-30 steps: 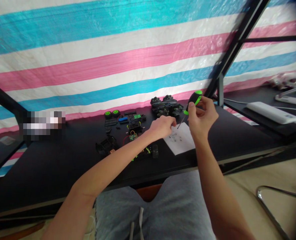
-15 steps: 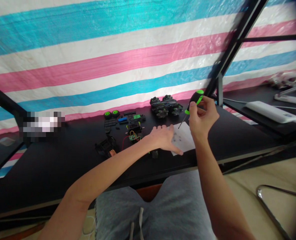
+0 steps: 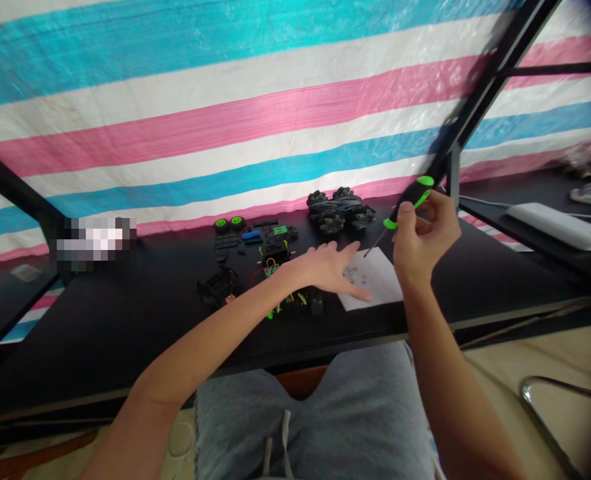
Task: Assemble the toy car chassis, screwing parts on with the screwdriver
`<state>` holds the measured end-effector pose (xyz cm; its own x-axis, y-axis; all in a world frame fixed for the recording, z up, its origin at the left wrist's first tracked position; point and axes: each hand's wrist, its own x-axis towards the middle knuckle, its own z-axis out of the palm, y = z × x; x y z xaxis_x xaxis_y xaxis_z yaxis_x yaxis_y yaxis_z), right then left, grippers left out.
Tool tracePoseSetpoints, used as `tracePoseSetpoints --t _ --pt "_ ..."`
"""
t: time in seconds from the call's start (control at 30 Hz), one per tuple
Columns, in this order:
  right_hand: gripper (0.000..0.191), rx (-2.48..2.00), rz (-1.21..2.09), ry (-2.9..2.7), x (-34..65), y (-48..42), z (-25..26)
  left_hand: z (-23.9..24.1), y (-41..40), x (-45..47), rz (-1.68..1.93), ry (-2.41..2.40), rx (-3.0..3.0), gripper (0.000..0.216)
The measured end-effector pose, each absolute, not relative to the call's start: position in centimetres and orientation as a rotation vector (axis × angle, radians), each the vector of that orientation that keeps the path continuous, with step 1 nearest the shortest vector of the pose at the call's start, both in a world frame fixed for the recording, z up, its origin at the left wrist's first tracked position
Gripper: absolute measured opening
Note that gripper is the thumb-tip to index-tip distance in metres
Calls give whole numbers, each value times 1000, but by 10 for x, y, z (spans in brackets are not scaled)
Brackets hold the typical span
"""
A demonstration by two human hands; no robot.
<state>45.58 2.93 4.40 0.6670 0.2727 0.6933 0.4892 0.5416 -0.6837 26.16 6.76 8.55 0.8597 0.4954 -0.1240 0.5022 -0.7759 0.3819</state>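
Note:
My right hand [image 3: 422, 233] is closed round a black and green screwdriver [image 3: 406, 203], held above the black table [image 3: 125, 320] with its tip pointing down toward a white sheet of paper [image 3: 380, 283]. Small dark screws [image 3: 350, 272] lie on the paper. My left hand [image 3: 328, 268] is open, fingers stretched flat over the paper's left edge, and holds nothing. Just below it sits a black and green toy part [image 3: 295, 303].
Toy car pieces lie behind the hands: green wheels [image 3: 228, 223], a small circuit board [image 3: 270, 270], a black chassis piece [image 3: 218, 287] and a pile of black wheels [image 3: 340, 208]. A white power strip [image 3: 550, 223] lies on the right table. A black frame post [image 3: 480, 107] rises behind my right hand.
My left hand went from a pinch near the screwdriver tip to flat and open over the paper's left edge. The right hand kept the screwdriver raised.

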Motion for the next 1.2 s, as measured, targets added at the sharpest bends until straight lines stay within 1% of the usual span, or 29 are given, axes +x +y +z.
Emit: tracePoseSetpoints --t 0.07,0.17,0.27,0.33,0.47,0.6,0.67,0.83,0.97,1.1,1.2 --pt "23 -987 -129 -870 454 24 48 90 78 246 172 696 2624 101" --pt "22 -924 -58 -886 451 18 55 94 98 212 508 692 2644 60" --pt "22 -883 13 -920 442 15 65 90 114 177 687 765 2641 37" --pt "22 -838 88 -959 432 16 74 81 120 159 758 810 2658 29" --pt "29 -738 234 -1065 401 31 96 57 123 141 783 816 2702 28" --pt "46 -605 358 -1197 363 56 108 44 124 136 786 786 2680 35" --pt "49 -590 397 -1293 346 66 108 45 123 135 768 762 2680 39" --pt "45 -558 417 -1427 325 75 98 58 118 130 732 729 2684 35" --pt "42 -587 452 -1444 332 71 91 66 115 126 816 703 2625 31" --pt "42 -594 532 -1425 342 70 90 63 114 123 866 696 2561 31" --pt "41 -618 557 -1416 342 69 89 56 115 123 811 716 2607 32"
